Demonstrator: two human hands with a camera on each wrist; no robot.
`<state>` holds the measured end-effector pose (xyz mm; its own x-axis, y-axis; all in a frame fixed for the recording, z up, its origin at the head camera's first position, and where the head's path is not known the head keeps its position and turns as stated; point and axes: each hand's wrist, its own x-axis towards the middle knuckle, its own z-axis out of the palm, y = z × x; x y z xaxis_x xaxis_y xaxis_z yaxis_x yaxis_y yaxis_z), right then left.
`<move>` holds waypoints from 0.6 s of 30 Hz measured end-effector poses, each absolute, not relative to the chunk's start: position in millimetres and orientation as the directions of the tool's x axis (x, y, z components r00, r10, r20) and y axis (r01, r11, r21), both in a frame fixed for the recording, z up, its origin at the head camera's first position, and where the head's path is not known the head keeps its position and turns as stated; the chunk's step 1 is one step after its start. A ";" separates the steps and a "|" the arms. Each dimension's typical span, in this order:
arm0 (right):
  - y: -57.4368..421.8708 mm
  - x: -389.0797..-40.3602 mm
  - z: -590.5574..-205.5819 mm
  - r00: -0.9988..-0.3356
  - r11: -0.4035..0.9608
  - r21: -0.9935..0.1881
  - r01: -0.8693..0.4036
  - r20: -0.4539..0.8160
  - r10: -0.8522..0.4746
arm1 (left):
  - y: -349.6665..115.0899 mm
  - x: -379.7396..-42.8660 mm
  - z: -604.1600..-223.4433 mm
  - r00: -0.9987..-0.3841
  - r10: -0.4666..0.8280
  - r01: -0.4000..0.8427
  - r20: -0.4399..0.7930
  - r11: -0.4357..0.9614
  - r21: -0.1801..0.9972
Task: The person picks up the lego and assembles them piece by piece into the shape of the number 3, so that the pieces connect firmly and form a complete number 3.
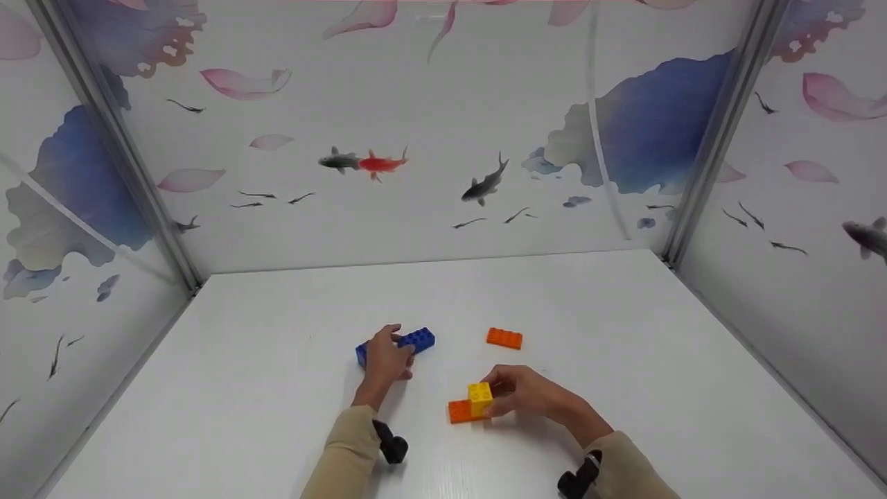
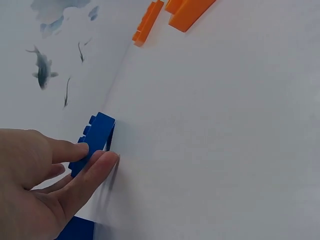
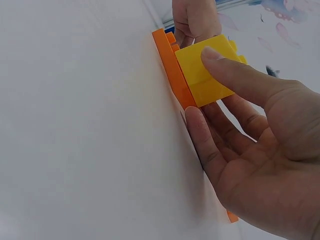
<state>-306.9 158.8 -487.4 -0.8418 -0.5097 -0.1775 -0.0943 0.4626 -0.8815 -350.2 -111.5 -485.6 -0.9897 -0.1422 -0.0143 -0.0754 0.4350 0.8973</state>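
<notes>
On the white table, my left hand (image 1: 385, 355) pinches a blue building brick (image 1: 417, 340) between thumb and fingers; the left wrist view shows this brick tilted. A second blue brick (image 1: 361, 354) lies beside the hand, partly covered by it. My right hand (image 1: 532, 396) grips a yellow building brick (image 1: 479, 399), thumb on one side and fingers around the other. That yellow brick sits on one end of a flat orange brick (image 1: 460, 412), whose other studs show to the left. In the right wrist view, a fingertip touches the orange brick's end.
Another flat orange brick (image 1: 504, 338) lies farther back on the table (image 1: 589, 312), beyond my right hand. Printed panels with fish and petals wall the table at the back (image 1: 416, 222) and both sides, with metal posts (image 1: 714, 138) at the corners.
</notes>
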 end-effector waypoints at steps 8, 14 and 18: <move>158.8 -309.6 -489.0 -0.838 0.461 -0.883 -0.086 -0.186 -0.513 | -110.7 -345.1 -479.1 -0.993 -0.115 -0.015 0.040 0.442 0.897; 159.6 -310.0 -489.3 -0.835 0.452 -0.887 -0.095 -0.176 -0.521 | -113.1 -342.1 -476.5 -0.994 -0.090 0.021 0.061 0.391 0.920; 159.4 -308.6 -489.8 -0.839 0.451 -0.888 -0.089 -0.177 -0.515 | -115.1 -336.2 -473.2 -0.995 -0.056 0.053 0.078 0.353 0.934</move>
<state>-308.6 159.4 -489.8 -0.8389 -0.5147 -0.1771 -0.0890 0.4507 -0.8882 -336.2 -115.1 -473.2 -0.9954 -0.0562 0.0779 0.0532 0.3527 0.9342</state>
